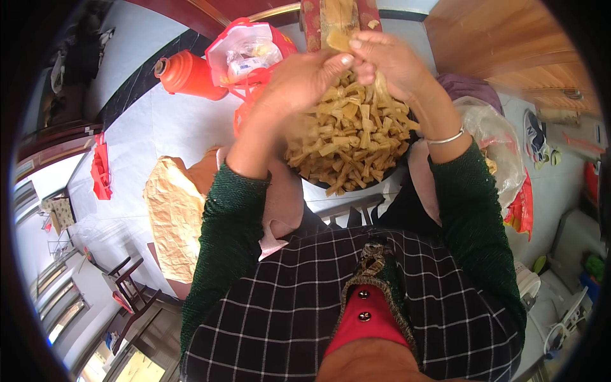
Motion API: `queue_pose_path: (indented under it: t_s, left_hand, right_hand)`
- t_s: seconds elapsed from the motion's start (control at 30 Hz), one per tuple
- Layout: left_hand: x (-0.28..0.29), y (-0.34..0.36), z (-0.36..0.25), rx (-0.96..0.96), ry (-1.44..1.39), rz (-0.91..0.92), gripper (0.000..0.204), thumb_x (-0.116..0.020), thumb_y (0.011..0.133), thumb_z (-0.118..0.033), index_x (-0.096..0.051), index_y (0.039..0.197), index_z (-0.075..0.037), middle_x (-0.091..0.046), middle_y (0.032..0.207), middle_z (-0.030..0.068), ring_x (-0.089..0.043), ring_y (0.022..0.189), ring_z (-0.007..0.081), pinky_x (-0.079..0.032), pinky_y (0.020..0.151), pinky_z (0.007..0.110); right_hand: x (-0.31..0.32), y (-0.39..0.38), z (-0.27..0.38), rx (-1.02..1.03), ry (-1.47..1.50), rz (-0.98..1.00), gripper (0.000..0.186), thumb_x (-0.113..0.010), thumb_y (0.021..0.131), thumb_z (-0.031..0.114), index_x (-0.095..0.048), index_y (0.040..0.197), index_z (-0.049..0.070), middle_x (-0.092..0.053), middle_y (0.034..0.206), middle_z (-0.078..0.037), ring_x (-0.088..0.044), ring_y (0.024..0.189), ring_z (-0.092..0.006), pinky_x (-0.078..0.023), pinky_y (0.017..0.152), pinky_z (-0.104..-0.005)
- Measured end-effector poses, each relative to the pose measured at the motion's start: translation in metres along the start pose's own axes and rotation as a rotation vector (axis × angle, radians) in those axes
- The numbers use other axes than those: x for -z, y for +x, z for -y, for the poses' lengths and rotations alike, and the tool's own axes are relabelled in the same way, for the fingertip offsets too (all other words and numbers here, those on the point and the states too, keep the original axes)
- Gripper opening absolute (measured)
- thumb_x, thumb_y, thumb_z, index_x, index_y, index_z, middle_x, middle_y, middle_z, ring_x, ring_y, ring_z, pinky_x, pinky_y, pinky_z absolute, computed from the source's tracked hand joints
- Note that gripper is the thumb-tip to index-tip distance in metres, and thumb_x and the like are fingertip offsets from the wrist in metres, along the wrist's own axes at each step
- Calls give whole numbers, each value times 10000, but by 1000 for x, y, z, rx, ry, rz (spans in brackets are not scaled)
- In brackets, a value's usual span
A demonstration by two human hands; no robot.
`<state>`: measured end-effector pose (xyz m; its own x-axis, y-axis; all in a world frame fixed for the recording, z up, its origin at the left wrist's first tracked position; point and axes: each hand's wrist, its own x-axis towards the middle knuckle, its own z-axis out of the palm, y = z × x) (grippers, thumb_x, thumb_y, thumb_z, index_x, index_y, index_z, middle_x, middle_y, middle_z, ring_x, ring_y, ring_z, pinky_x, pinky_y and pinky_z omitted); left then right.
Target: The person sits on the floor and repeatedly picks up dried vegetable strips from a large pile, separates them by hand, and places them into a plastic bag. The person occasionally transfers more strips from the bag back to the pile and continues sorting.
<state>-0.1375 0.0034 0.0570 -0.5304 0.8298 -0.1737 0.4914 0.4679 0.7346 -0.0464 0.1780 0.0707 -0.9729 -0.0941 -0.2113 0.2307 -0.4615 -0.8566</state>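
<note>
Both hands are raised over a heaped pile of tan, knotted dried strips (363, 134) in a dark round container. My right hand (388, 67) pinches a flattened tan piece (338, 41) between thumb and fingers, with a pale length hanging below it. My left hand (305, 83) is beside it, thumb pointing at the right fingers; it is closed, and what it holds is hidden. A narrow wooden board (338, 16) lies just beyond, on red patterned cloth (312, 25).
An orange flask (184, 73) and a red-white bag (238, 48) stand back left. Crumpled brown paper (172, 210) is left of me. A clear plastic bag (490, 146) and shoes (534, 134) are right. A chair (127, 286) and wooden cabinet (509, 44) stand farther out.
</note>
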Motion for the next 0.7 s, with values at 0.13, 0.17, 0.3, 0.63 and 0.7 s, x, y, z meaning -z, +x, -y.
queue_pose_path:
  t_s: [0.13, 0.17, 0.3, 0.63, 0.7]
  left_hand:
    - [-25, 0, -23, -59, -746, -120, 673, -326, 992, -556, -535, 1260, 24, -642, 962, 138, -644, 889, 221, -517, 818, 325]
    - [-25, 0, -29, -32, -910, -124, 629, -309, 1017, -509, -545, 1244, 28, -634, 979, 107, -630, 915, 177, -518, 840, 293]
    - [-19, 1, -36, -16, -1023, -237, 556, -250, 1051, -393, -566, 1186, 45, -647, 942, 109, -636, 836, 188, -533, 827, 321]
    - [59, -8, -18, -423, -1624, -552, 429, -321, 1039, -369, -496, 778, -77, -355, 553, -38, -288, 506, 97, -264, 510, 251]
    - [48, -9, -41, -462, -1198, -871, 436, -341, 1031, -381, -534, 828, -47, -344, 545, -33, -283, 505, 85, -260, 510, 240]
  right_hand:
    - [-8, 4, 1, -62, 68, 43, 182, -514, 983, 199, -559, 894, 48, -461, 655, 40, -381, 512, -26, -350, 462, -195]
    - [-11, 3, 4, -89, 51, 55, 178, -514, 983, 203, -558, 897, 54, -457, 649, 44, -379, 504, -23, -346, 455, -195]
    - [-29, 2, 2, -126, 69, -2, 179, -508, 990, 224, -558, 933, 62, -445, 650, 55, -366, 486, -10, -325, 430, -188]
    - [-39, -6, 21, -27, -59, 192, 235, -488, 998, 224, -558, 925, 12, -409, 616, 76, -329, 457, 21, -289, 409, -158]
    - [-46, -10, 24, 37, 106, 203, 216, -502, 985, 203, -572, 940, 3, -416, 612, 77, -341, 468, 21, -300, 421, -160]
